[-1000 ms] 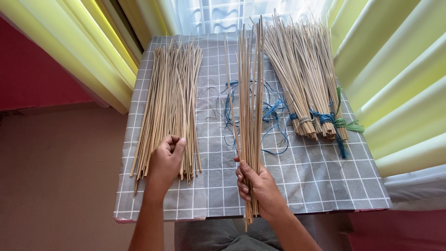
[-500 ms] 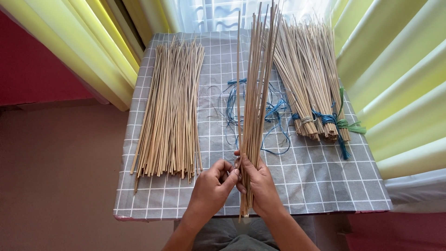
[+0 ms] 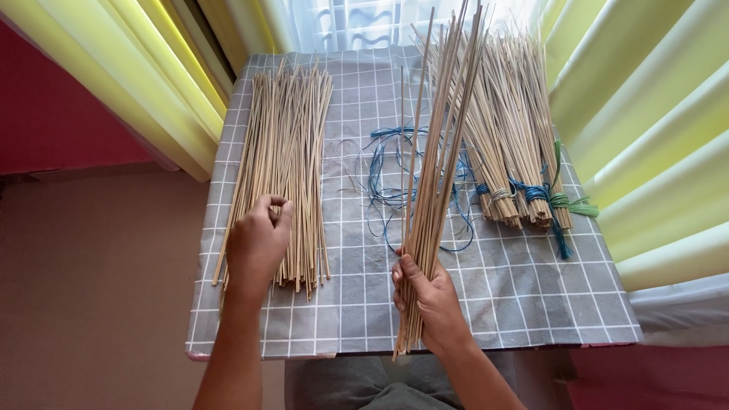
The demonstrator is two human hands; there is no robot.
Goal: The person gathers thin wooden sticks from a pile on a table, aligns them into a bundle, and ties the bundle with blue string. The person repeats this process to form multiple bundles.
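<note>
Several tied stick bundles (image 3: 516, 175) and loose blue cord (image 3: 387, 175) are lying beside the work on the checked table (image 3: 531, 296). Right hand (image 3: 433, 300) fingers are clamping a thin upright stick bunch (image 3: 437, 159); left hand (image 3: 258, 243) fingers are pinching the flat loose pile (image 3: 285, 152).

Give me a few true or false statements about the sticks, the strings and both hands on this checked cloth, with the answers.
1. The right hand grips a bundle of thin sticks. True.
2. The left hand holds blue string. False: it touches the loose pile of sticks.
3. The tied bundles lie on the right of the checked cloth. True.
4. The blue string is wound on a spool. False: it lies loose on the cloth.
5. The curtains are red. False: yellow-green.
</note>
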